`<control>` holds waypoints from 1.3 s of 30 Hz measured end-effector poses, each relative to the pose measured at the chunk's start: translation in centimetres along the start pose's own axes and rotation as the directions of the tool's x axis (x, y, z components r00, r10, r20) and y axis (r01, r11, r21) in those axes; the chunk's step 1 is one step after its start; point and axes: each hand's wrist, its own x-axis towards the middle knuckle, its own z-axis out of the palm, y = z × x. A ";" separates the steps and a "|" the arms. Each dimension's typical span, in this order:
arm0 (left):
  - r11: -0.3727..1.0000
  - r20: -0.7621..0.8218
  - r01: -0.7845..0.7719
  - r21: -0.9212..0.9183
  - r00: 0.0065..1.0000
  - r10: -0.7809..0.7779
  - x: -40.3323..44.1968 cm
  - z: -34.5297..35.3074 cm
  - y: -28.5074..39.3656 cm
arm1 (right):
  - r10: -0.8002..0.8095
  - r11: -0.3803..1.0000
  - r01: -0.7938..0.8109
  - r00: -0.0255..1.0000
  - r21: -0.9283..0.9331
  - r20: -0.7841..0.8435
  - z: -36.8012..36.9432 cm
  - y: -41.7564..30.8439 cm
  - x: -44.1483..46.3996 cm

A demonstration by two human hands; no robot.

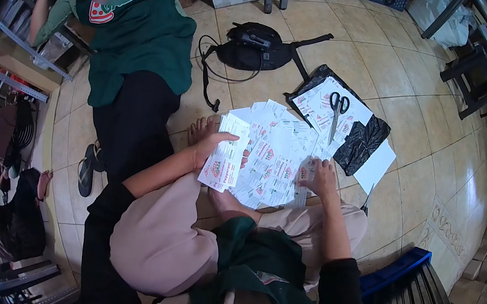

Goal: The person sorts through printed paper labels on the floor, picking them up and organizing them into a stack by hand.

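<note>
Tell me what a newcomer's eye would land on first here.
Probably the spread of printed paper slips on the tiled floor, mid-view. Next, the stack of printed slips in the left hand, then the black-handled scissors lying to the upper right, on papers beside crumpled black plastic.

**Soft Light in a Round, Bent Picture**

The middle is fairly bright, and the white papers (267,155) shine the most. The big print is easy to see, but the tiny words look fuzzy. The floor (355,38) has soft light and faint shadows. I can't see where the main light comes from. Little shiny spots show on the black plastic (361,147). The left side is dim. The edges bend, and the corners are black. One smudgy patch covers part of a person (141,42).
</note>
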 end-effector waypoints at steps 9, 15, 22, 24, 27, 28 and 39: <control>0.996 -0.084 -0.057 0.062 0.994 0.062 -0.6 0.2 0.3 | 0.109 0.994 -0.109 0.994 0.006 -0.031 1.6 -3.1 -0.3; 0.995 -0.119 -0.060 0.079 0.991 0.069 -0.3 0.2 0.3 | 0.155 0.977 -0.134 0.980 0.169 -0.122 1.6 -4.6 -0.2; 0.990 -0.147 -0.043 0.136 0.987 0.064 -0.5 0.0 0.3 | 0.076 0.978 -0.074 0.997 0.196 -0.006 3.3 -2.9 0.4; 0.989 -0.148 -0.050 0.140 0.986 0.071 -0.5 0.0 0.2 | 0.052 0.976 -0.046 0.998 0.213 -0.022 3.7 -2.1 0.6; 0.991 -0.152 -0.043 0.126 0.986 0.062 -0.4 -0.1 0.2 | 0.026 0.937 -0.050 0.997 0.345 0.073 3.3 -0.6 1.3; 0.993 -0.142 -0.026 0.113 0.989 0.042 -0.3 -0.2 0.2 | 0.036 0.817 -0.106 0.990 0.567 0.134 2.9 0.1 1.4; 0.986 0.086 0.165 -0.039 0.983 -0.161 -0.4 0.5 0.1 | -0.261 0.593 0.554 0.819 0.585 -0.511 -6.3 -10.0 1.1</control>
